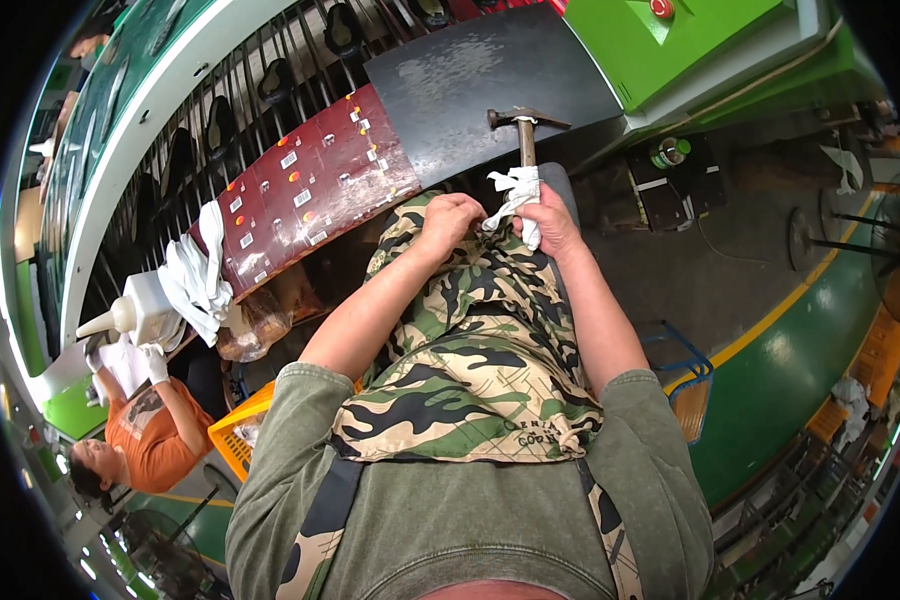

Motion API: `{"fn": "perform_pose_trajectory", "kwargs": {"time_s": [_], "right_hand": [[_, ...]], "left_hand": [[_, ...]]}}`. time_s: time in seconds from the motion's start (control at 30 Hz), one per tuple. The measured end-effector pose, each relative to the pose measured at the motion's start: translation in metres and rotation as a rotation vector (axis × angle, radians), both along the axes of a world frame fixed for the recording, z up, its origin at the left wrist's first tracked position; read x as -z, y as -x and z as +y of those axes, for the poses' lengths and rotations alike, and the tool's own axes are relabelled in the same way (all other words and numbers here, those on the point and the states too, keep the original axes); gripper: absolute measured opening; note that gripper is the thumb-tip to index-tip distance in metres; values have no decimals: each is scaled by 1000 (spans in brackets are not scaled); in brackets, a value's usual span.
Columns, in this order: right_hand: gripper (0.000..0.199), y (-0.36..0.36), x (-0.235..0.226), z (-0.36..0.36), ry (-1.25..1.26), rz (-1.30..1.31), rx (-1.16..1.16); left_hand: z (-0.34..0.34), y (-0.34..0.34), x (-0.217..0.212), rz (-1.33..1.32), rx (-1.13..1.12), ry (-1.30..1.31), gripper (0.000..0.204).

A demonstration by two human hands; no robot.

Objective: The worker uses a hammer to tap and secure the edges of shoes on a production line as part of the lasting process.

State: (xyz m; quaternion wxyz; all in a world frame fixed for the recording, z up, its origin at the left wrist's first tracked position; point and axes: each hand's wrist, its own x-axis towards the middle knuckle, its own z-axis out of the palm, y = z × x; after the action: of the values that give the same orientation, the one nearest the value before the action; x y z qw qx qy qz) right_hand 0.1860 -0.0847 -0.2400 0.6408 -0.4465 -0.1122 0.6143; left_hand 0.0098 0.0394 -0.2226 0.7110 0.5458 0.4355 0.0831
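A hammer (526,119) with a dark metal head and wooden handle lies over the near edge of the dark bench panel. White cloth (516,190) is wound around the lower handle, with loose ends sticking out. My right hand (550,222) is closed around the wrapped handle from the right. Just left of it, my left hand (451,222) is closed, its fingertips pinched at the cloth's left edge. The exact hold is partly hidden. Both hands are above my camouflage apron (470,370).
A dark red board (315,180) with small stickers adjoins the dark panel (470,75). White gloves (198,280) and a nozzled white bottle (140,308) are at left. Behind are racks with black shoes (342,30). A green machine (670,45) stands right; a person in orange (165,430) works at left.
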Motion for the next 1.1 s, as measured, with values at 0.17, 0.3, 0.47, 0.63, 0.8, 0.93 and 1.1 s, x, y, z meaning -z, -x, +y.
{"fn": "perform_pose_trajectory", "kwargs": {"time_s": [0.17, 0.3, 0.47, 0.63, 0.8, 0.93, 1.1], "right_hand": [[40, 2, -6, 1, -5, 16, 14], [41, 1, -8, 0, 5, 13, 15], [41, 1, -6, -1, -15, 20, 22], [45, 0, -2, -1, -58, 173, 101], [50, 1, 6, -3, -129, 173, 108], [55, 0, 11, -7, -164, 132, 97], [59, 4, -9, -4, -161, 82, 81]], "left_hand": [[6, 4, 0, -59, -137, 121, 13], [-10, -9, -1, -88, 4, -176, 17], [-18, -23, -4, -8, 138, -347, 16], [-15, -23, -3, 94, 139, -390, 13], [-25, -26, -20, -41, 158, -705, 21], [-22, -31, -24, 50, 279, -821, 22], [-9, -20, -19, 200, 298, -469, 20]]}}
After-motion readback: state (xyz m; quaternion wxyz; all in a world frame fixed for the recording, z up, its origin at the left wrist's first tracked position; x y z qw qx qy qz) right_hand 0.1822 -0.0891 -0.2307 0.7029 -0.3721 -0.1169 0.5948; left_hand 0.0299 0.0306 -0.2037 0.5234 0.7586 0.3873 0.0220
